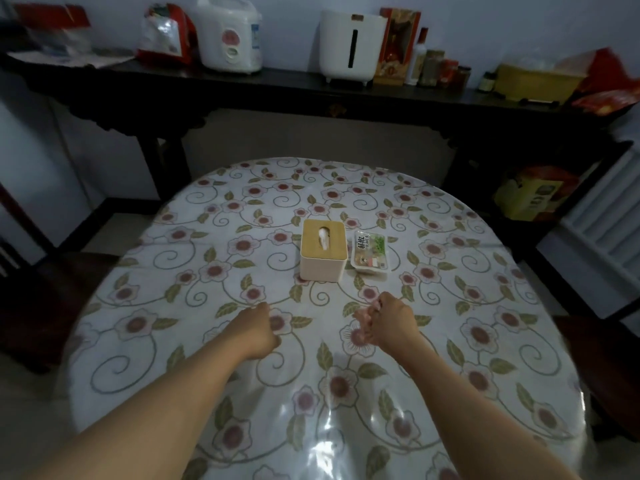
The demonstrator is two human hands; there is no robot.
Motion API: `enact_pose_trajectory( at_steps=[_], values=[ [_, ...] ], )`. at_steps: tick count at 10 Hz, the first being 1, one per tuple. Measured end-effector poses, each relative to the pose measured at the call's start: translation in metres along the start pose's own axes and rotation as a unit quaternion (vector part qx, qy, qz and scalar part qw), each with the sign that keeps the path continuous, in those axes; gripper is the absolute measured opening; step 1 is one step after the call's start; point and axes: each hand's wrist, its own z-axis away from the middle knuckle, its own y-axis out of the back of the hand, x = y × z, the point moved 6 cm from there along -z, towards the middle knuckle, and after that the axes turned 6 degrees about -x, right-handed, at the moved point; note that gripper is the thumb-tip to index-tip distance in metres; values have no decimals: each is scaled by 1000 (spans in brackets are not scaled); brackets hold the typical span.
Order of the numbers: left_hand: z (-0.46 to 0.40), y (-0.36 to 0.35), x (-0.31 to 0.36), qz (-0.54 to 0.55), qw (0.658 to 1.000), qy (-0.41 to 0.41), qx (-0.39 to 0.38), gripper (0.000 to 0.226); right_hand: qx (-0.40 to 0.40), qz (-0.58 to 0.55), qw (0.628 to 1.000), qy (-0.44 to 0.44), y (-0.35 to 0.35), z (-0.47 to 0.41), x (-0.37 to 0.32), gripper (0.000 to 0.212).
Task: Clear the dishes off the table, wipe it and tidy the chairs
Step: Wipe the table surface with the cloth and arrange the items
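The round table [519, 341] wears a floral cloth under clear plastic. Near its middle stand a cream tissue box [322, 249] with a wooden lid and, touching its right side, a sealed plastic food tray [370, 251]. My left hand [258, 329] is a closed fist over the table, in front of the box, with nothing in it. My right hand [388, 320] is level with it to the right, fingers curled around a small pinkish cloth [363, 323], which is blurred. Dark chairs stand at the left [52, 306] and the right [606, 358] of the table.
A long dark sideboard [294, 88] runs along the back wall behind the table. It carries a rice cooker [230, 34], a white appliance [349, 46], bottles, jars and red bags. A yellow box [526, 199] sits on the floor at the right.
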Motion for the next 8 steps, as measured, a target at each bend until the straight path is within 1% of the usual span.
enact_pose_trajectory(
  at_steps=[1,2,3,4,5,6,7,8],
  values=[
    [25,2,-7,9,1000,17,16,73,25,-66,995,66,-3,17,-12,19],
    [47,0,-18,21,999,39,29,76,-26,21,994,104,-14,20,-24,25],
    [73,-9,-32,33,997,64,30,71,-41,32,992,112,-14,42,-37,32],
    [97,-19,-46,50,995,84,36,68,-28,19,989,144,-29,53,-37,20],
    [119,-28,-56,68,992,103,36,69,-37,-32,983,178,-36,76,-40,12],
    [140,-34,-68,72,990,113,36,72,-26,61,984,167,-44,92,-40,22],
    [159,-39,-81,78,991,105,37,66,-20,63,986,156,-54,109,-38,19],
    [180,-43,-89,82,992,90,42,59,-40,23,987,152,-63,141,-31,21]
  ],
)
